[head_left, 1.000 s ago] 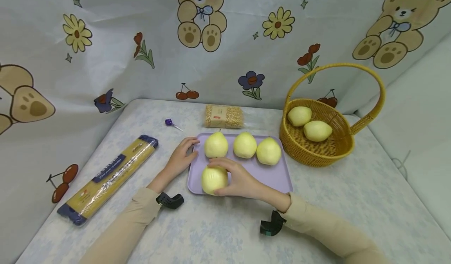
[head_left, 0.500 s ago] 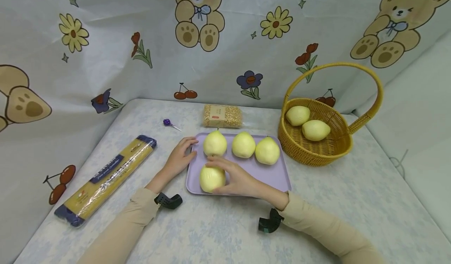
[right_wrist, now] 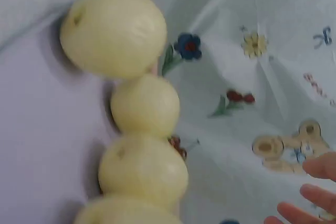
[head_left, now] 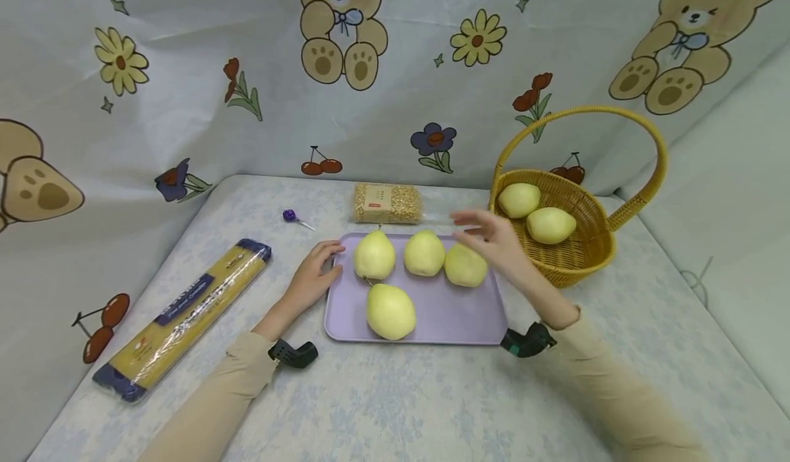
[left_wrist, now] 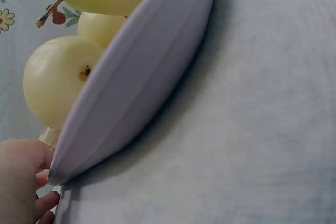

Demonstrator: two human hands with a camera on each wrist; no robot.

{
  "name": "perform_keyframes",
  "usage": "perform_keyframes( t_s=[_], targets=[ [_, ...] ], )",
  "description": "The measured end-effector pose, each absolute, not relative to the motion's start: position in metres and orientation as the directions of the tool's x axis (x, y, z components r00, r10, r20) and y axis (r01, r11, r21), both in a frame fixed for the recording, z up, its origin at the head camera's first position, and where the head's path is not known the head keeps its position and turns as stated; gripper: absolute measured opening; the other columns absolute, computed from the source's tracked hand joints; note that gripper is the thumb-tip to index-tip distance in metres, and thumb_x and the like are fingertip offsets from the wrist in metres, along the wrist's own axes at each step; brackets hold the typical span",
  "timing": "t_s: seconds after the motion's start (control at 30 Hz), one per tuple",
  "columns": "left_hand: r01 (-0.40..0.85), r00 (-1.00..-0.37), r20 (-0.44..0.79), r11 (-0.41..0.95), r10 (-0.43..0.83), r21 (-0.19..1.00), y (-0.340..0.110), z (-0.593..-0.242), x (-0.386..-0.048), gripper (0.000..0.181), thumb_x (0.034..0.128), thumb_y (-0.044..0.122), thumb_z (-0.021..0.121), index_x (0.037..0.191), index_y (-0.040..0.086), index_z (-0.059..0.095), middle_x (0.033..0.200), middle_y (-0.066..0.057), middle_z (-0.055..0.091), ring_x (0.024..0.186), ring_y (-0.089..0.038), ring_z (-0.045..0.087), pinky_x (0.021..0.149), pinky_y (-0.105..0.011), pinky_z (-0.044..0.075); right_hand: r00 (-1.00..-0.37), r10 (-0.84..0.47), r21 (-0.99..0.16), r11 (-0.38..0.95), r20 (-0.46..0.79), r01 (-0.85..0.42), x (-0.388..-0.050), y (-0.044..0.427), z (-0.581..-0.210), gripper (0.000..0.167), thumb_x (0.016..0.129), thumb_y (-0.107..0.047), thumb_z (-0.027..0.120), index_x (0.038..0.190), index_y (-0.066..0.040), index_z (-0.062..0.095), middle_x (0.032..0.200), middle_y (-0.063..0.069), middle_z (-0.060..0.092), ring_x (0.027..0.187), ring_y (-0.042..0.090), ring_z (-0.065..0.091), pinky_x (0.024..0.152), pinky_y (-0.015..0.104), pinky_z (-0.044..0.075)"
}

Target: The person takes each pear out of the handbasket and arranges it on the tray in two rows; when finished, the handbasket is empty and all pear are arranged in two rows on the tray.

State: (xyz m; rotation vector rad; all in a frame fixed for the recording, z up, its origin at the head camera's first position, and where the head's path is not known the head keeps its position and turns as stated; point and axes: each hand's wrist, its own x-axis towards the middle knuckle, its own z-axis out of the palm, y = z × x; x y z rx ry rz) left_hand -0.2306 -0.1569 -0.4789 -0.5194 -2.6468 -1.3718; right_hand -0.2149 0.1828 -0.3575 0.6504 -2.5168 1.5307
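Floral tabletop (head_left: 395,400); left grip (head_left: 313,274) loosely apart, touching purple tray (head_left: 459,314); right grip (head_left: 501,246) apart, near pear (head_left: 464,269).

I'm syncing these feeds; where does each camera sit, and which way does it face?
Head: worn on the head, facing forward and down at the tray, pears and basket; left hand, right hand and sleeves show.
Left wrist: on that wrist, facing the tray's outer side; left hand partly shows.
Right wrist: on that wrist, facing pears and patterned backdrop; right fingers show.
Both wrist views share pears and tray.
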Motion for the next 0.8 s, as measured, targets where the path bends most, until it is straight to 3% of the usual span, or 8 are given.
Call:
perform_keyframes(
  t_s=[0.07, 0.13, 0.23, 0.33, 0.43, 0.57, 0.8],
  targets=[
    [0.35, -0.935, 0.255, 0.533, 0.245, 0.771, -0.157, -0.478, -0.23, 0.038, 0.0913, 0.009, 0.058, 0.128, 0.002, 0.055, 0.141, -0.015, 0.046, 0.135, -0.034, 0.041, 0.115, -0.05, 0.03, -0.936, -0.172, -0.815, 0.46, 0.308, -0.352, -0.231, 0.211, -0.352, 0.033, 0.092, -0.012, 0.061, 0.12, 0.005, 0.059, 0.116, 0.012, 0.063, 0.1, 0.005, 0.06, 0.086, 0.015, 0.051],
    [0.345, -0.937, 0.25, 0.533, 0.244, 0.773, -0.156, -0.477, -0.23, 0.038, 0.0915, 0.01, 0.057, 0.128, 0.002, 0.055, 0.141, -0.014, 0.046, 0.135, -0.034, 0.041, 0.115, -0.05, 0.03, -0.962, -0.055, -0.803, 0.539, 0.268, -0.254, -0.245, 0.24, -0.349, 0.036, 0.094, -0.02, 0.059, 0.122, 0.003, 0.058, 0.117, 0.012, 0.061, 0.099, 0.003, 0.056, 0.084, 0.014, 0.048],
    [0.334, -0.941, 0.237, 0.536, 0.243, 0.775, -0.156, -0.476, -0.229, 0.038, 0.092, 0.011, 0.057, 0.129, 0.003, 0.054, 0.141, -0.013, 0.046, 0.135, -0.032, 0.04, 0.116, -0.049, 0.029, -0.98, 0.058, -0.755, 0.647, 0.188, -0.107, -0.262, 0.281, -0.351, 0.048, 0.094, -0.029, 0.057, 0.129, 0.003, 0.052, 0.13, 0.021, 0.054, 0.113, 0.021, 0.053, 0.097, 0.034, 0.047],
    [0.329, -0.942, 0.232, 0.541, 0.241, 0.774, -0.157, -0.478, -0.23, 0.038, 0.0923, 0.011, 0.057, 0.13, 0.003, 0.054, 0.142, -0.013, 0.046, 0.136, -0.032, 0.04, 0.116, -0.048, 0.029, -0.992, 0.104, -0.706, 0.708, 0.076, 0.02, -0.273, 0.312, -0.359, 0.062, 0.094, -0.035, 0.055, 0.139, 0.006, 0.04, 0.143, 0.03, 0.038, 0.128, 0.044, 0.039, 0.104, 0.057, 0.038],
    [0.331, -0.942, 0.237, 0.538, 0.239, 0.775, -0.158, -0.479, -0.23, 0.038, 0.0919, 0.011, 0.057, 0.129, 0.003, 0.055, 0.141, -0.013, 0.047, 0.135, -0.032, 0.041, 0.116, -0.049, 0.029, -0.994, 0.104, -0.659, 0.746, -0.021, 0.092, -0.279, 0.329, -0.368, 0.074, 0.094, -0.038, 0.055, 0.144, 0.009, 0.027, 0.148, 0.034, 0.026, 0.134, 0.051, 0.028, 0.107, 0.063, 0.031],
    [0.34, -0.939, 0.247, 0.53, 0.241, 0.777, -0.158, -0.48, -0.23, 0.038, 0.0914, 0.009, 0.058, 0.129, 0.002, 0.055, 0.141, -0.014, 0.047, 0.135, -0.033, 0.041, 0.116, -0.049, 0.029, -0.998, 0.056, -0.6, 0.797, -0.038, 0.068, -0.285, 0.339, -0.383, 0.079, 0.091, -0.033, 0.061, 0.142, 0.015, 0.024, 0.142, 0.04, 0.029, 0.128, 0.054, 0.032, 0.103, 0.062, 0.035],
    [0.347, -0.937, 0.254, 0.539, 0.24, 0.768, -0.157, -0.48, -0.231, 0.038, 0.0914, 0.011, 0.058, 0.128, 0.002, 0.055, 0.14, -0.014, 0.047, 0.134, -0.034, 0.042, 0.115, -0.05, 0.03, -0.998, 0.041, -0.585, 0.811, 0.051, 0.003, -0.293, 0.341, -0.399, 0.077, 0.084, -0.02, 0.069, 0.133, 0.021, 0.026, 0.128, 0.044, 0.037, 0.113, 0.052, 0.041, 0.093, 0.06, 0.039]
  ],
)
